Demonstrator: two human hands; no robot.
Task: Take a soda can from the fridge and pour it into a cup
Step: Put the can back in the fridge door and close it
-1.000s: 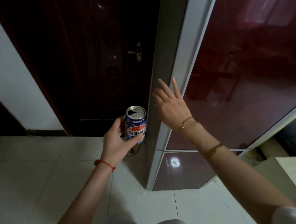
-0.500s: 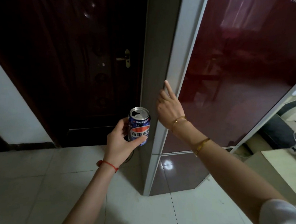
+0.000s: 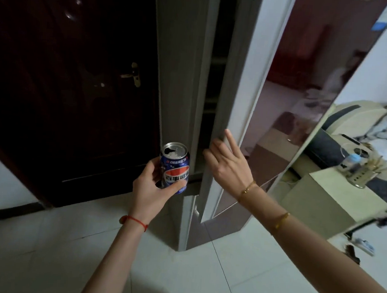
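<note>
A blue soda can (image 3: 175, 168) with its top tab hole punched open stands upright in my left hand (image 3: 149, 189), just left of the fridge's grey side wall (image 3: 176, 76). My right hand (image 3: 227, 167) is on the left edge of the glossy dark-red fridge door (image 3: 282, 106), fingers hooked behind the edge and index finger pointing up. The door stands ajar, with a dark gap showing shelves inside.
A dark wooden room door with a brass handle (image 3: 134, 74) is to the left. At the right stands a beige table (image 3: 335, 202) with a metal holder of sticks (image 3: 364, 176) and a small bottle (image 3: 351, 161); a sofa (image 3: 349, 125) lies behind. The floor is white tile.
The fridge door was flush a second ago and now stands ajar, its edge swung toward me under my right hand. The can has stayed in my left hand.
</note>
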